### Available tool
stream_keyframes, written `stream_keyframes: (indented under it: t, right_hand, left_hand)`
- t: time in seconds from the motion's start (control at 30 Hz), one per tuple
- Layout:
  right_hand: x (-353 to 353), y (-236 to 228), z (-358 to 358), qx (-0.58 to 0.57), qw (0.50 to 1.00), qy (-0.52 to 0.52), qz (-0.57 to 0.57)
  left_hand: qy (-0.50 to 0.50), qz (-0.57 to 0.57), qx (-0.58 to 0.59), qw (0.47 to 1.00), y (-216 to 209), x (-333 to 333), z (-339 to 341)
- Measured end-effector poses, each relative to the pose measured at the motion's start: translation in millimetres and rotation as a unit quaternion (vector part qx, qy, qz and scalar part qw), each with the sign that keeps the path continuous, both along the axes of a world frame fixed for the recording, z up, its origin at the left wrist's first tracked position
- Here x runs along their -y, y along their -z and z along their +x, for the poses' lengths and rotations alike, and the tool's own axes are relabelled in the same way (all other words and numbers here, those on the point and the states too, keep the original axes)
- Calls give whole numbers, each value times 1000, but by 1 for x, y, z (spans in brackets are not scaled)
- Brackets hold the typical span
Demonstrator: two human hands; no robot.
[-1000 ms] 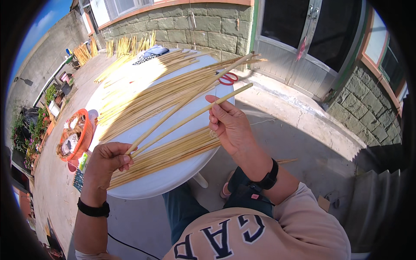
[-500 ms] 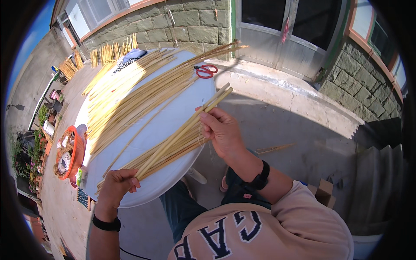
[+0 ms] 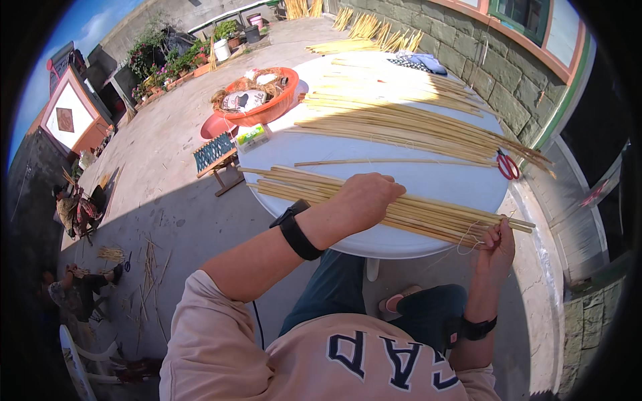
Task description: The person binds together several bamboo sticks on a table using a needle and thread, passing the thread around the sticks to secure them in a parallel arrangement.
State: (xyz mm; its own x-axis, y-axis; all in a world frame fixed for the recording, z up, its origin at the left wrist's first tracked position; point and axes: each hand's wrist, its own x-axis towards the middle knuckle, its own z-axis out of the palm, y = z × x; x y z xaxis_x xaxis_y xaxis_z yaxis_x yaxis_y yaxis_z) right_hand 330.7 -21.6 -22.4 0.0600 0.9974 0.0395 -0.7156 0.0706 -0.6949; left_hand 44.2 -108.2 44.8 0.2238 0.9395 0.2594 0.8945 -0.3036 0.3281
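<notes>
A row of pale yellow straw stalks [image 3: 301,179] lies across the near edge of a round white table [image 3: 428,175]. My left hand [image 3: 368,200] is closed over the middle of the row, its fingertips mostly hidden behind the hand. At the right end of the row, my right hand [image 3: 496,246] pinches the stalks, its fingers and thumb closed. Thin pale thread [image 3: 468,235] loops around the stalks beside that hand. Beyond the row, one single stalk [image 3: 394,161] lies by itself.
More stalks [image 3: 401,123] cover the table's far side, with red-handled scissors [image 3: 508,166] at its right edge. An orange basin [image 3: 271,100] and a small stool [image 3: 215,152] stand to the left. Two people [image 3: 70,207] sit at far left.
My view has swung left, bringing the basin and yard round. My left hand has moved from the stalks' left end to their middle; my right hand remains near their right end.
</notes>
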Motion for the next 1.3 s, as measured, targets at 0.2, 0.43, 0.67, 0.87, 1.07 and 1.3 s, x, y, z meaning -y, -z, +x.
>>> stream_keyframes:
  t: [0.2, 0.43, 0.67, 0.87, 1.07, 1.3]
  right_hand:
    - [-22, 16, 21, -46, 999, -3, -17]
    - [-19, 17, 19, -6, 999, 17, -35]
    - [-6, -2, 5, 10, 999, 29, -13]
    - [1, -14, -5, 33, 999, 33, 8]
    - [-2, -9, -6, 18, 999, 49, 0]
    - [-15, 7, 7, -1, 999, 45, -15]
  left_hand:
    - [9, 57, -10, 998, 7, -3, 13]
    - [7, 28, -6, 1000, 15, -7, 10]
    - [-25, -32, 107, 993, 11, -2, 2]
    - [-45, -129, 203, 970, -6, 0, -6]
    - [-41, -74, 141, 986, 0, -3, 0]
    - [-67, -66, 61, 994, 4, -9, 11]
